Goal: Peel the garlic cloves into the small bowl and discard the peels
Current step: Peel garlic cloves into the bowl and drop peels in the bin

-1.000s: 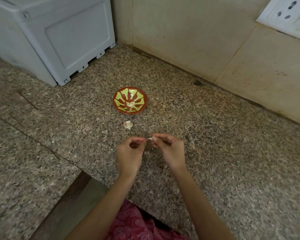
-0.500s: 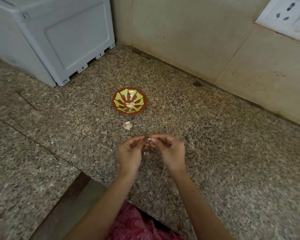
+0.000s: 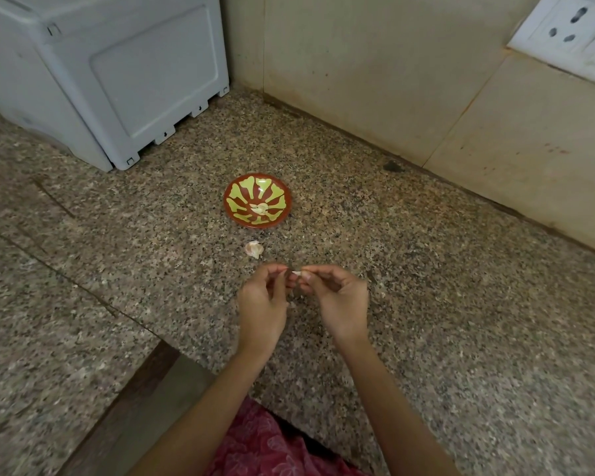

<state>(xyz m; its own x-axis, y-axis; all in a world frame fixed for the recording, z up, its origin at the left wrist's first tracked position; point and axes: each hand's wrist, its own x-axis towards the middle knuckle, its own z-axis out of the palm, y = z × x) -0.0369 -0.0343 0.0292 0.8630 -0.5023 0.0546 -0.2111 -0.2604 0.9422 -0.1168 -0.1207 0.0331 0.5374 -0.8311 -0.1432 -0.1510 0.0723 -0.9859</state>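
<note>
A small red bowl with a yellow-green pattern (image 3: 234, 195) stands on the speckled granite counter, with a pale peeled clove (image 3: 259, 208) inside. Just in front of it lies an unpeeled garlic clove (image 3: 254, 249). Nearer to me, my left hand (image 3: 262, 304) and my right hand (image 3: 337, 300) meet above the counter, fingertips together, pinching a small garlic clove (image 3: 296, 273) between them. Only a pale bit of that clove shows between the fingers. Tiny peel flakes (image 3: 301, 297) lie on the counter below the hands.
A grey-white plastic appliance (image 3: 117, 70) stands at the back left. Tiled wall (image 3: 392, 80) closes the back, with a white socket plate (image 3: 571, 29) at the upper right. The counter's front edge (image 3: 172, 355) steps back at the lower left.
Both hands stay in place in front of the bowl, their fingertips working at the clove; the fingers shifted slightly. Bowl and loose clove have not moved.
</note>
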